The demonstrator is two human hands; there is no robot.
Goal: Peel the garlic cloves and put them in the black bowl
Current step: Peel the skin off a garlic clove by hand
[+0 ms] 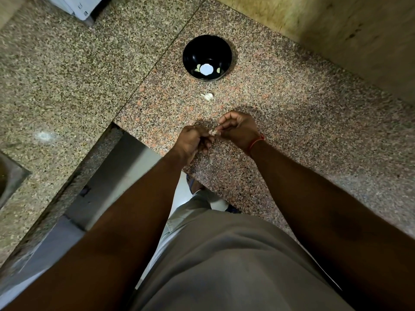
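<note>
The speckled granite bench (pixel 292 113) fills most of the view, its near edge cut into a step where the person stands. It carries everything for the job, laid out in a line straight ahead so that each thing is one short reach from the next.

At the far end of that line sits the one black bowl (pixel 187 52), upright and well apart from the hands. Its place beyond the work keeps it clear of falling skin yet within easy reach for dropping finished cloves. A bright white patch at its bottom looks like reflected light; beside it lie what seem to be two pale peeled cloves (pixel 197 68), though glare makes the count uncertain.

Both hands meet just above the bench, near its front edge. The left hand (pixel 190 141) curls its fingers round one garlic clove (pixel 212 132), steadying it, while the right hand (pixel 239 129) pinches at the same clove from the other side, its fingertips closed on the skin, probably to tear it away. A red thread (pixel 256 142) circles the right wrist.

Between hands and bowl, one small whitish garlic piece (pixel 207 96) rests on the bench alone; I judge it waiting to be peeled, so the task is partway through.
</note>
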